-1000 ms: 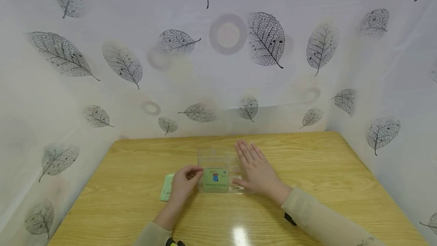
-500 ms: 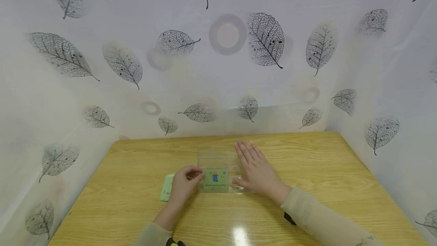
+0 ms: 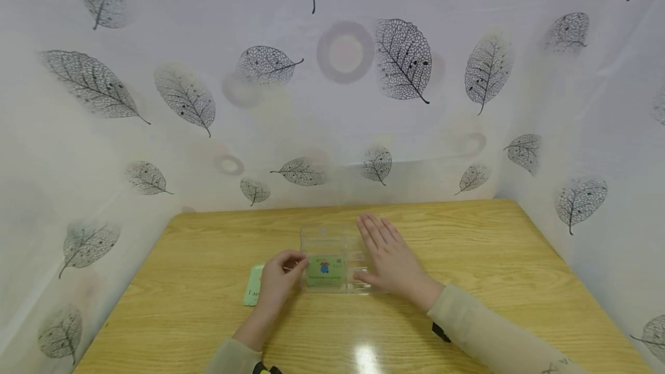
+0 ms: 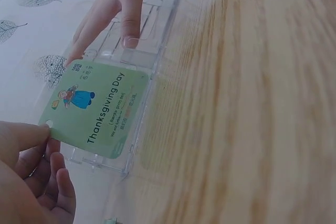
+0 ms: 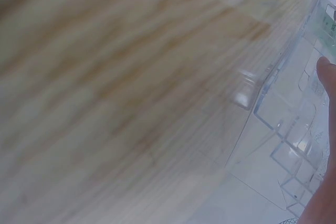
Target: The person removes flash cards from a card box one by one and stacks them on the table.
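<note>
Between thumb and fingers, my left hand (image 3: 282, 280) pinches the holed left edge of a green flash card (image 4: 97, 111). The card reads "Thanksgiving Day" and carries a small drawing of a figure in blue. It lies over the front left part of a clear plastic box (image 3: 324, 239) with divided compartments; whether it sits inside a compartment or just above one, I cannot tell. My right hand (image 3: 392, 260) rests flat on the box's right part, fingers straight and thumb spread toward the card. In the right wrist view, the thumb (image 5: 326, 74) lies over the clear box walls.
Another green card or stack of cards (image 3: 252, 288) lies on the wooden table (image 3: 441, 235) just left of my left hand, which partly covers it. A pale leaf-patterned curtain (image 3: 343, 120) stands behind the table and along its sides.
The Thanksgiving card has shifted slightly left, together with the left fingertips. My right hand and the box stay in place.
</note>
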Demonstrator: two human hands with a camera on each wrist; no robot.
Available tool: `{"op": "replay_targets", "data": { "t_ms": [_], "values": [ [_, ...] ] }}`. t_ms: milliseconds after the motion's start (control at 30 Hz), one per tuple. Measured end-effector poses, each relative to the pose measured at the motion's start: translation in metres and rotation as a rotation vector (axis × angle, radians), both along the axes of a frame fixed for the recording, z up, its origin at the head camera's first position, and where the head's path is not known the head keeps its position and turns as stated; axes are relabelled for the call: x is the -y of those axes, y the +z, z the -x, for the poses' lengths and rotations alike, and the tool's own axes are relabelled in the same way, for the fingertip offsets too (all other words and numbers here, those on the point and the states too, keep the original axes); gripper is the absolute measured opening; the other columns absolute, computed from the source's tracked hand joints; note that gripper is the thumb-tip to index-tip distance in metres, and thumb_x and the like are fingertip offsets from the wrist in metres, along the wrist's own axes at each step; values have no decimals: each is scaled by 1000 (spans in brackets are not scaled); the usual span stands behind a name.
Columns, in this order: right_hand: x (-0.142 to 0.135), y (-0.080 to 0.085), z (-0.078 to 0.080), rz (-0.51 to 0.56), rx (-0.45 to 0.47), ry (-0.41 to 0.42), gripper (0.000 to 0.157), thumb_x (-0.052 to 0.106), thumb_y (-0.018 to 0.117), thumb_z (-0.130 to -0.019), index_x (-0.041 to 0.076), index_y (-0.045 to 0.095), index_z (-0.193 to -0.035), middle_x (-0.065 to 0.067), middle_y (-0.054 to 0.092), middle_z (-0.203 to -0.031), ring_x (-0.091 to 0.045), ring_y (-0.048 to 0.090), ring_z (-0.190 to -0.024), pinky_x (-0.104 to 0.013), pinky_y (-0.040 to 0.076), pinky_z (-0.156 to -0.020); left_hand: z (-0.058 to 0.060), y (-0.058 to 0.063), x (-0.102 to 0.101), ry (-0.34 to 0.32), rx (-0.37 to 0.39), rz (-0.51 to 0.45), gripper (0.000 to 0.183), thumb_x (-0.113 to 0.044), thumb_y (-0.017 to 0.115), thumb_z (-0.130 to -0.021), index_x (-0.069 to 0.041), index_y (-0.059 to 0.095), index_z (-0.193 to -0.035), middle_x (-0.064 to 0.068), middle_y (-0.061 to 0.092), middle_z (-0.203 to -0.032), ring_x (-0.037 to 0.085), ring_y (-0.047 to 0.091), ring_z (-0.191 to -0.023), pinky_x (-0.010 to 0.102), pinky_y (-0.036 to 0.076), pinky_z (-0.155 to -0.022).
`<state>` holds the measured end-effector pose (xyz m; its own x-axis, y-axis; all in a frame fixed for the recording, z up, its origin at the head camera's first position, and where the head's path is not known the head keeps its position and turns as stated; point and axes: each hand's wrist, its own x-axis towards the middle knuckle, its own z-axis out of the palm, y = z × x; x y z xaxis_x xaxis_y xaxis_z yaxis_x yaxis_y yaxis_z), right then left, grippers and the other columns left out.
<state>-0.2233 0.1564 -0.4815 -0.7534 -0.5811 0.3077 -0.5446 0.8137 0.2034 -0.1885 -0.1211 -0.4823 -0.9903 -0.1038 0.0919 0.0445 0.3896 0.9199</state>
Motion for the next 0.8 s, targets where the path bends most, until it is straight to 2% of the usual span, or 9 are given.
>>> {"op": "replay_targets", "data": {
  "t_ms": [300, 533, 800],
  "values": [
    [0, 2, 0, 9, 2, 5, 119, 81, 60, -89, -1, 22, -167, -19, 24, -175, -36, 29, -162, -51, 24, -133, 3, 0, 1, 6, -9, -26, 9, -6, 73, -99, 0, 76, -105, 14, 77, -95, 6, 59, -80, 17, 50, -68],
    [0, 0, 0, 10, 13, -1, 118, 80, 61, -90, -1, 22, -167, -19, 23, -176, -35, 28, -162, -51, 22, -133, 4, -3, 2, 7, -10, -37, 10, -3, 71, -99, 2, 76, -107, 16, 77, -100, 5, 59, -80, 16, 50, -69],
    [0, 0, 0, 10, 12, 1, 118, 79, 61, -90, -1, 21, -167, -19, 21, -176, -36, 28, -162, -51, 21, -134, 3, -1, 2, 21, -43, -68, 10, -4, 71, -100, 3, 76, -106, 17, 75, -98, 2, 58, -77, 15, 50, -67]
  ]
}}
